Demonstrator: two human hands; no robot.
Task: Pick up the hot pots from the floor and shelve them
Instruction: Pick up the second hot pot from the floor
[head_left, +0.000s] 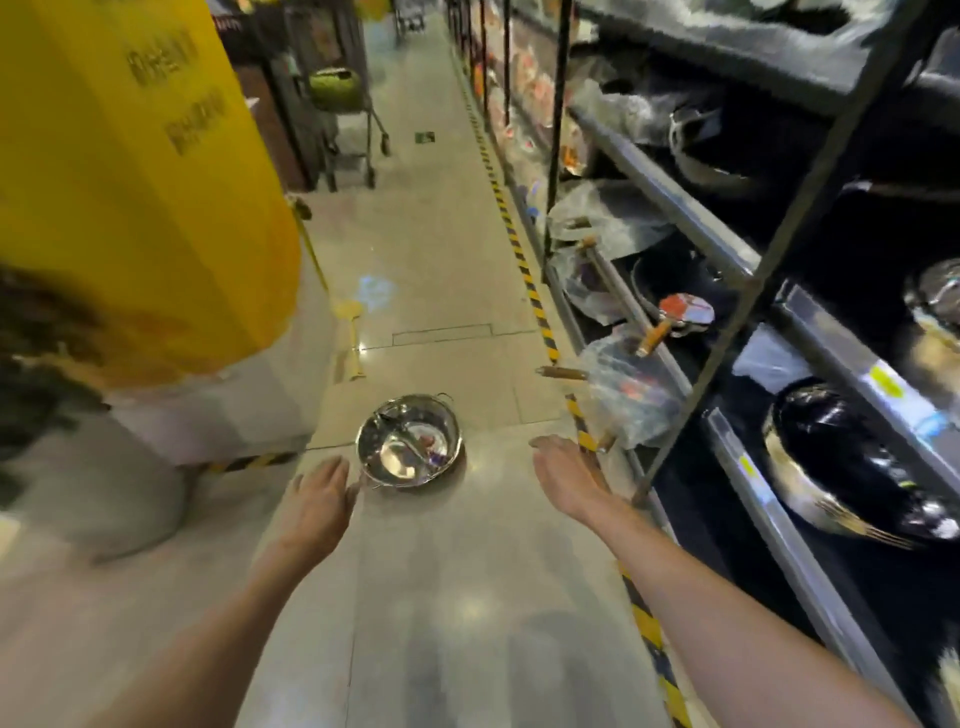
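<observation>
Hot pot (409, 450) is sitting on the floor (467, 597) (shiny, divided) while you're reaching, left hand (318, 499) and right hand (563, 475) both open and empty; gripping one handle risks tipping it.

One shiny steel hot pot (409, 441) sits upright on the floor (441, 270), mid-aisle. An S-shaped divider splits its bowl. Small loop handles show at near-left and far-right.

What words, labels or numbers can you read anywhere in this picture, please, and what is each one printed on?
None can be read for certain.
Yellow pillar: three lines of dark print, too blurred to read.
Shelf-edge price tags: too small and blurred.
Red and white label on a pan: blurred.
Green floor sticker: too small.
Steel pot: no text visible.
</observation>
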